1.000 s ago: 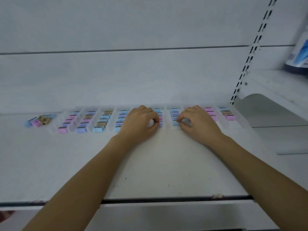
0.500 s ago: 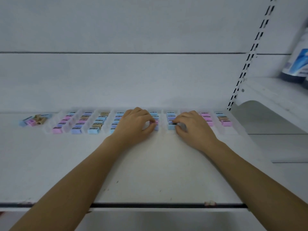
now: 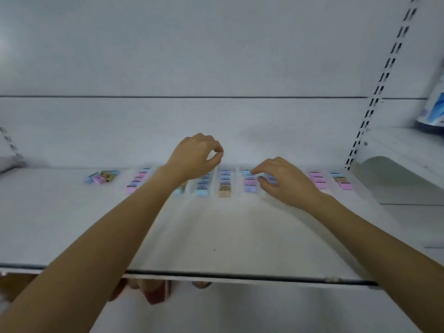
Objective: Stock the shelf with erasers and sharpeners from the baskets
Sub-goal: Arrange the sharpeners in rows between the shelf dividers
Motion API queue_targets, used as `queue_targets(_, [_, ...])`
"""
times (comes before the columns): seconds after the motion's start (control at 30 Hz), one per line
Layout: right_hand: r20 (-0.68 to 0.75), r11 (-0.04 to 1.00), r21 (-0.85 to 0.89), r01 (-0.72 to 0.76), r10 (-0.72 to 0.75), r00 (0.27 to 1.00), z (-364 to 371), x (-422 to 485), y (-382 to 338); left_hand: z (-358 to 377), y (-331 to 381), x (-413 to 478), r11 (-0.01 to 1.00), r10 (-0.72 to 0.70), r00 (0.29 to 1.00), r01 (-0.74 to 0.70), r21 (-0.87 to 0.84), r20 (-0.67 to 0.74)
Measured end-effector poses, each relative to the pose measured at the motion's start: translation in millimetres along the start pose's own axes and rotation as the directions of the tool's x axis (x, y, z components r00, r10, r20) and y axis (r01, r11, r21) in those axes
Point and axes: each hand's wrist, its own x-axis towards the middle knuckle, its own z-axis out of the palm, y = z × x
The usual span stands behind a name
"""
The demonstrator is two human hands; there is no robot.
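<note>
Left hand (image 3: 195,157) hovers curled, empty; right hand (image 3: 287,182), relaxed, touches erasers (image 3: 249,185) with unreadably blurred labels.

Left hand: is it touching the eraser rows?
Apart. Head view shows the left hand raised, fingertips seen against the back wall above the eraser rows.

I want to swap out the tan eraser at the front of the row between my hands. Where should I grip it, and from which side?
Probably pinch the tan eraser by its left and right ends, coming from above and the front of the shelf. It lies flat, another eraser sits right behind it, and gaps separate it from the neighbouring rows, so those ends look free.
</note>
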Motion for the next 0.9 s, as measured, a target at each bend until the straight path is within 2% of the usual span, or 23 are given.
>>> queue_targets(0.1, [0.058,1.000,-0.009,0.024,-0.024,0.998,3.5,11.8,-44.7,-35.6,-27.9,-16.7,0.999,0.023,1.000,-0.023,0.033,0.000])
queue_targets(0.27, [0.116,0.996,0.001,0.092,-0.091,0.989,29.1,29.8,-127.4,-78.8,-82.2,-69.4,0.989,0.043,0.996,-0.054,0.136,0.079])
queue_targets(0.5, [0.140,0.988,0.025,0.154,-0.156,0.978,69.7,57.2,-209.5,-115.2,-156.3,-157.2,0.988,-0.082,0.986,0.061,0.143,0.147])
queue_targets(0.73, [0.260,0.981,0.006,0.193,-0.187,0.947,105.9,99.0,-251.9,-122.5,-221.6,-202.3,0.968,-0.252,0.938,0.243,0.068,0.239])
queue_targets(0.9, [0.280,0.986,-0.051,0.157,-0.137,0.950,128.3,132.0,-249.4,-97.7,-245.3,-201.7,0.960,-0.270,0.912,0.279,0.016,0.309])
